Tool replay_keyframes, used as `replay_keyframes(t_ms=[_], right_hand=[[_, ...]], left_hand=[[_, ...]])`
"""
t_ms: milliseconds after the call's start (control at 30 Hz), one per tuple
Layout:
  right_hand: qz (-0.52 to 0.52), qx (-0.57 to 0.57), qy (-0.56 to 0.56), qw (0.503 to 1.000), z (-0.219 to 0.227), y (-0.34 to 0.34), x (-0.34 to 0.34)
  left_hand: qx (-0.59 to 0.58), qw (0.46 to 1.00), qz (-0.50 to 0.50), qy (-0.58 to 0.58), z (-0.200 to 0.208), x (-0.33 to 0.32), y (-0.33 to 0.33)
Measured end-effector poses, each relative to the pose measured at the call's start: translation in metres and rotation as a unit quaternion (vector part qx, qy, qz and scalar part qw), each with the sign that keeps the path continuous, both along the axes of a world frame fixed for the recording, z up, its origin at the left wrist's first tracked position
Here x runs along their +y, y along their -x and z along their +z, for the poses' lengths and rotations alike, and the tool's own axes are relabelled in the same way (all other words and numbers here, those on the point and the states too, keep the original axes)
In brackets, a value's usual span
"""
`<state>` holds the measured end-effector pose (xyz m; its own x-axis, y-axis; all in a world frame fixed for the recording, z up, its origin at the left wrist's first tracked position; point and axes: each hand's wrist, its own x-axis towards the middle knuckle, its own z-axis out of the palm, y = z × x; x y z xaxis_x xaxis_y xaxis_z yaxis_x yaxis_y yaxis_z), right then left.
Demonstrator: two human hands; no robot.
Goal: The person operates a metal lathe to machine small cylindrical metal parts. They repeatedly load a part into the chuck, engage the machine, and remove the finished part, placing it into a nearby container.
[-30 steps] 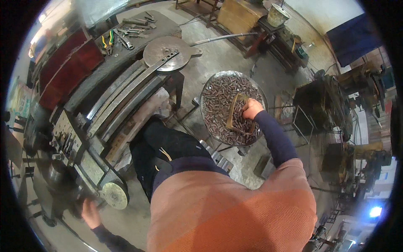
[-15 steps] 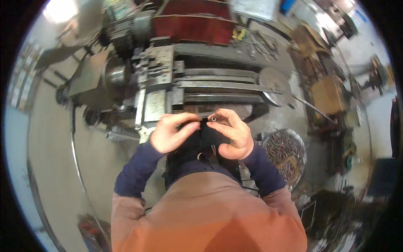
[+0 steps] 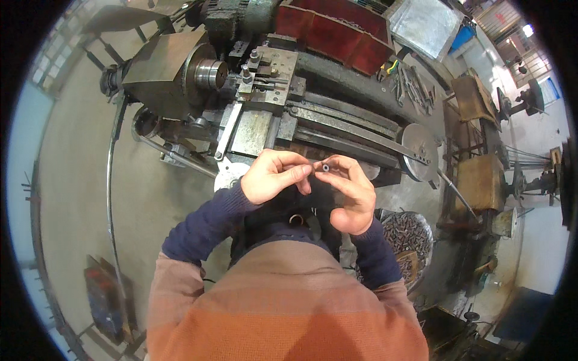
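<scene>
My right hand (image 3: 353, 191) pinches a small round metal bushing (image 3: 326, 168) between thumb and fingertips, its end with a dark hole facing up. Close against it from the left is my left hand (image 3: 275, 174), thumb and fingers drawn together. Whether anything sits between the left fingertips cannot be made out. Both hands are held in front of my body, just on the near side of a metal lathe (image 3: 250, 133). At the lathe's left end is its round chuck (image 3: 209, 74).
A long flat bar (image 3: 361, 136) runs along the lathe bed to a round plate (image 3: 419, 153). Behind stands a red metal bin (image 3: 337, 37), with hand tools (image 3: 412, 87) lying to its right. Near my right elbow is a round tub (image 3: 424, 225) of small metal parts.
My left fingertips have come right up to the bushing in my right hand, closing the earlier gap. The whole view has turned, so the lathe now appears slanted.
</scene>
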<state>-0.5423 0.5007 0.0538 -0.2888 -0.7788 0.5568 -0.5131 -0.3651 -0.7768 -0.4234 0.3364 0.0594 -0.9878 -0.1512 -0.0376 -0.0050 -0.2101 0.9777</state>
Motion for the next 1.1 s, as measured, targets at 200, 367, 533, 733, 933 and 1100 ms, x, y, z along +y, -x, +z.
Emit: replay_keyframes(t_ms=[200, 367, 533, 733, 933, 1100], right_hand=[[-0.004, -0.051, 0.034, 0.998, -0.008, -0.005, -0.010], [-0.016, 0.003, 0.035, 0.999, -0.013, -0.003, -0.013], [-0.048, 0.142, -0.043, 0.988, 0.001, -0.009, -0.016], [-0.027, 0.147, -0.022, 0.988, -0.007, -0.006, -0.021], [0.004, 0.061, -0.017, 0.998, -0.016, -0.002, -0.020], [-0.005, 0.017, -0.016, 1.000, -0.009, -0.007, -0.029]], left_hand=[[0.013, 0.985, -0.029, -0.169, -0.015, 0.009, 0.005], [0.027, 0.995, 0.015, -0.099, -0.012, 0.005, 0.004], [0.041, 0.965, 0.055, 0.253, 0.004, -0.003, -0.004], [0.000, 0.982, 0.013, 0.189, 0.013, -0.013, -0.006], [-0.015, 0.986, 0.070, 0.151, 0.018, -0.032, -0.019], [-0.026, 0.984, 0.069, 0.162, 0.012, -0.046, -0.033]])
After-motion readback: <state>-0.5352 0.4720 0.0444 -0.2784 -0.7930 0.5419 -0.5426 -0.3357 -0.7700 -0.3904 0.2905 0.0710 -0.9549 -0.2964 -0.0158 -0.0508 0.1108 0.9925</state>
